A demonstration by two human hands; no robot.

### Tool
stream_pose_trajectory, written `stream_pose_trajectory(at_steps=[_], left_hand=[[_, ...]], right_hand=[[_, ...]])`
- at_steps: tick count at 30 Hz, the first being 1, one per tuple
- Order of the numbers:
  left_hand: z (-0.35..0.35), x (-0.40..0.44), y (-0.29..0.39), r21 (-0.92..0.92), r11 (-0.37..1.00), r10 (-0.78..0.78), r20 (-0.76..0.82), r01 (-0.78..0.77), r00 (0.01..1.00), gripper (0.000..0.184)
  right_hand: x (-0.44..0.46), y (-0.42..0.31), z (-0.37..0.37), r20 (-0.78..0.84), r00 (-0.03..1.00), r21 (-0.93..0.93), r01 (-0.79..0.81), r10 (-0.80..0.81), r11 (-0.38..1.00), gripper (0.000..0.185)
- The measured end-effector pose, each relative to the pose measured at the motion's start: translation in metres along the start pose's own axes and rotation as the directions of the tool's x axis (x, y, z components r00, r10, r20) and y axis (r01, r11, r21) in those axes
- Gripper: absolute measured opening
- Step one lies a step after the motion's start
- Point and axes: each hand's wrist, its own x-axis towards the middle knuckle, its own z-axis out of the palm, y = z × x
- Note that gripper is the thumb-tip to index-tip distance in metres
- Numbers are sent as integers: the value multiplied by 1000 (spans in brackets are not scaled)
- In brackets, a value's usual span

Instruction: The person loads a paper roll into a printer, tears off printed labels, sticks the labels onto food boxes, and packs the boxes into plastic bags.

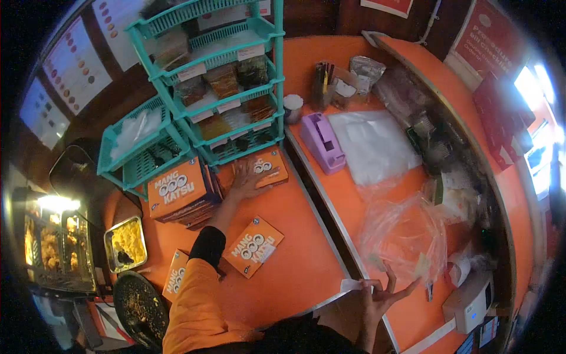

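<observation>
My left hand [250, 180] reaches to the foot of the teal rack, its fingers spread flat on an orange printed food box [273, 164]. A stack of similar boxes [180, 189] stands left of it. Nearer to me, another orange box [254, 246] lies on the counter with a white label on it. Part of one more box [175, 276] shows beside my left sleeve. At the front, my right hand [380, 298] pinches a small white slip of paper [351, 285] between thumb and finger, its other fingers stretched out.
The teal tiered rack [230, 109] holds several packets. A purple tape dispenser [323, 143], clear plastic bags [377, 141] and a white label printer [469, 304] lie to the right. A tray of yellow food [128, 242] and a dark pan [140, 310] are at the left.
</observation>
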Motion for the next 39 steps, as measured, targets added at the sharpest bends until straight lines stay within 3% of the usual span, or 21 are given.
stream_pose_trajectory(at_steps=[3,6,8,12,14,15,18,20,21,23,25,28,29,30,31,32,33,35,37,38,39], left_hand=[[6,0,0,35,999,39,28,-40,999,58],[17,-3,20,98,994,-42,-72,49,996,62],[5,-7,32,-31,993,-112,45,114,993,64],[12,-8,25,-37,990,-136,13,136,991,68],[12,-8,16,-248,953,-145,123,172,982,71],[13,-8,16,-238,957,-139,122,165,983,71],[-9,-3,32,-174,949,-247,113,264,962,73],[-28,-7,32,-401,915,-69,-32,50,997,77],[-40,-16,39,-389,920,-71,-40,50,997,77],[-100,-42,85,-814,581,36,25,-1,999,73],[-128,-64,109,-746,662,81,-29,-75,996,67],[-173,-103,157,-789,601,163,-34,-126,986,66],[-187,-115,173,-857,514,109,39,-23,993,68],[-201,-126,185,-908,412,66,116,79,991,70],[-216,-136,197,-908,412,54,104,73,993,70],[-228,-146,207,-932,351,32,112,94,993,74],[-234,-153,213,-951,288,14,125,116,992,79],[-234,-164,212,-945,307,11,125,116,992,82],[-236,-172,217,-919,394,78,14,-18,997,84],[-234,-178,221,-920,391,69,11,-17,998,84],[-234,-184,224,-958,283,37,69,56,997,85]], right_hand=[[10,-3,16,36,999,4,-12,12,1000,115],[17,4,28,66,997,78,-54,48,995,115],[19,8,30,124,991,72,-58,49,996,115],[25,14,32,145,985,127,-111,93,986,114],[27,18,31,171,979,190,-142,109,971,113],[27,23,33,163,981,200,-141,109,970,113],[42,37,42,261,965,245,-107,40,964,112],[65,31,56,475,880,170,-63,-26,983,113],[76,21,67,506,858,237,-33,-95,971,112],[100,-1,97,532,826,325,3,-186,946,112],[117,-19,130,525,714,452,228,-464,862,112],[122,-50,151,533,663,605,135,-525,785,111],[120,-52,151,535,651,616,135,-539,776,111],[120,-52,149,544,597,593,225,-590,773,111],[120,-52,147,555,538,566,314,-635,762,111],[119,-55,144,560,525,573,313,-641,757,111],[117,-58,141,509,525,528,436,-682,729,105],[115,-79,132,462,512,476,547,-725,689,100],[119,-107,120,313,541,63,808,-781,585,94],[113,-88,122,307,701,194,616,-644,763,108],[100,-86,114,309,695,202,619,-649,759,108]])
